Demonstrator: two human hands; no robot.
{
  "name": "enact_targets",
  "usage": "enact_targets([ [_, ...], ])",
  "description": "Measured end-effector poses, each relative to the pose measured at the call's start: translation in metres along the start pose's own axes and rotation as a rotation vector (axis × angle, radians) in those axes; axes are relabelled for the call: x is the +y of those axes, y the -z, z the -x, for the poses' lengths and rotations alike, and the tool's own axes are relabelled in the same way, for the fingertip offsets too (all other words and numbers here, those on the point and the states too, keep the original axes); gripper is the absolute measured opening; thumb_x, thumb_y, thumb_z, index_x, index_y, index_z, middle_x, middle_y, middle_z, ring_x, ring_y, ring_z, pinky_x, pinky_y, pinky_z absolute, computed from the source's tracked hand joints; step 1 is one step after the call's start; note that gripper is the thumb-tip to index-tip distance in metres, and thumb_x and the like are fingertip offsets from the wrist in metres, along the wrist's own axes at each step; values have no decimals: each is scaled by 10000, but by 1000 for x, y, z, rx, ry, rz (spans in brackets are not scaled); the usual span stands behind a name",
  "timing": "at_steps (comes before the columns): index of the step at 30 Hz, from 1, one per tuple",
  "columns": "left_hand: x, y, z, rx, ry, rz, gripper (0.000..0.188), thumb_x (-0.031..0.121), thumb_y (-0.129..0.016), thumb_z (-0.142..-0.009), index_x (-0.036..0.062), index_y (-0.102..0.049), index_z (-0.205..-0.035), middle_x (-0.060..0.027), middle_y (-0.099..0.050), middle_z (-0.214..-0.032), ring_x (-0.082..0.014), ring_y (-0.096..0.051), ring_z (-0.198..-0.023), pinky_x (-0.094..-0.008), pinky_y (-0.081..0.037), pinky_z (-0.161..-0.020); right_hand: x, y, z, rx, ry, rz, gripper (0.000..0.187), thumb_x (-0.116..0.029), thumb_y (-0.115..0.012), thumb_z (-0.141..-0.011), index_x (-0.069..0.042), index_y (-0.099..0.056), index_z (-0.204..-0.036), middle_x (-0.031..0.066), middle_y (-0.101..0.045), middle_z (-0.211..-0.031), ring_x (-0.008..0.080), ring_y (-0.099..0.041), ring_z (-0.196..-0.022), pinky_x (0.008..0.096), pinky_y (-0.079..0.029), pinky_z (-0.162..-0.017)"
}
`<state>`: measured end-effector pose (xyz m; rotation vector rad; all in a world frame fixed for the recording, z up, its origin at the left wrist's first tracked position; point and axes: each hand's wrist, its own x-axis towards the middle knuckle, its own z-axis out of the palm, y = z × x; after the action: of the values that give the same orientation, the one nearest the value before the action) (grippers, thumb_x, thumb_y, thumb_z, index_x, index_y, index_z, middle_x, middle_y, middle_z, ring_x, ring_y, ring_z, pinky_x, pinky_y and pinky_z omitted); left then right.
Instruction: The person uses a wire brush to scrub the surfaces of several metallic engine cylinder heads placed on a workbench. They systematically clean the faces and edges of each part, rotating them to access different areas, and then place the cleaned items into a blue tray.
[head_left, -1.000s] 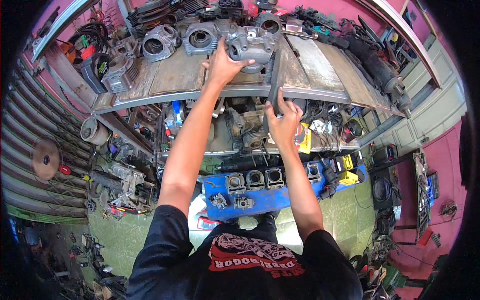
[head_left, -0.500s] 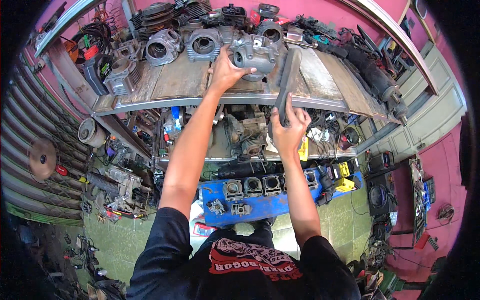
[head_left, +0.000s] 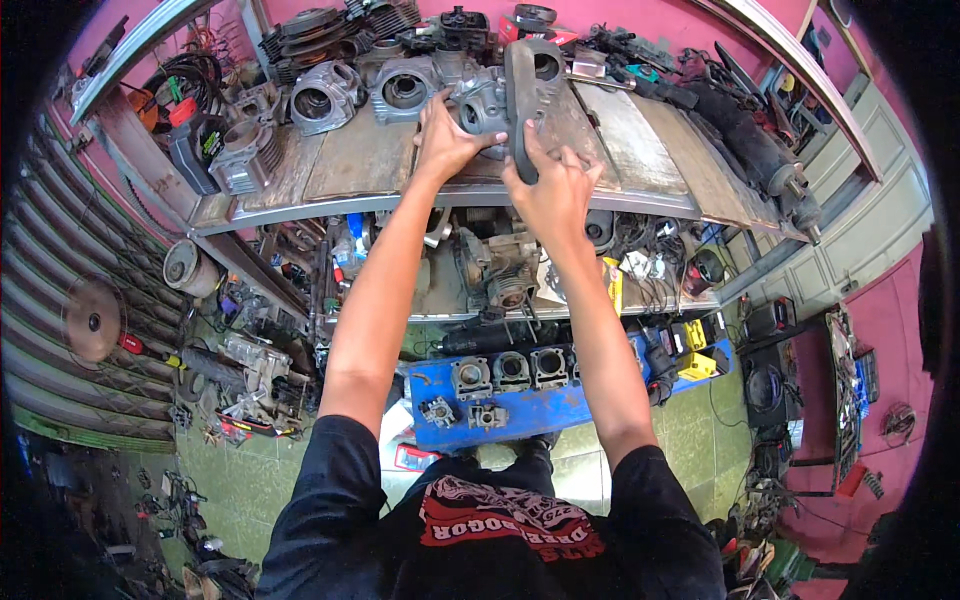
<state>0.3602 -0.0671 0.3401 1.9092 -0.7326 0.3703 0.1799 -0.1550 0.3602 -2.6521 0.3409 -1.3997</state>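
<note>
On the upper wooden shelf, a grey metal engine casting point(head_left: 481, 104), apparently a cylinder head, sits partly covered. My left hand point(head_left: 447, 146) grips its left and near sides, thumb pointing right and fingers reaching up along the edge. In my right hand point(head_left: 560, 192) is a long, dark grey-brown brush point(head_left: 521, 92), held by its narrow lower end with the index finger laid along it. The brush stands nearly upright against the right side of the casting and hides part of it. Its bristles cannot be made out from here.
Left of my hands, several engine castings point(head_left: 325, 98) and a dark oil bottle point(head_left: 192, 148) line the shelf point(head_left: 350, 165). A long dark cylinder point(head_left: 745, 145) lies to the right. Below, a blue bench point(head_left: 530, 420) bears cylinder blocks; a fan point(head_left: 95, 322) stands at far left.
My right hand has moved left and away from me, bringing the brush from beside the casting to against it. My left hand keeps its grip, and the casting appears slightly turned or shifted left.
</note>
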Motion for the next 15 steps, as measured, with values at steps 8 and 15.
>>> enact_targets([
  [8,15,17,-26,-193,-27,-148,1381,619,-950,-418,37,-355,-1520,-244,-472,-1494,-407,-405,-1419,-688,-272,-1114,6,-1,2,-5,29,1,545,-389,-711,-841,-115,-688,-1313,132,-708,-746,296,-659,-863,464,-362,-1002],
  [15,13,26,-46,-308,-80,-259,1381,637,-941,-372,41,-422,-1504,-231,-454,-1516,-399,-371,-1441,-731,-244,-1112,2,-3,2,15,49,-11,539,-370,-713,-840,-90,-691,-1301,119,-702,-728,278,-648,-837,457,-366,-1007],
])
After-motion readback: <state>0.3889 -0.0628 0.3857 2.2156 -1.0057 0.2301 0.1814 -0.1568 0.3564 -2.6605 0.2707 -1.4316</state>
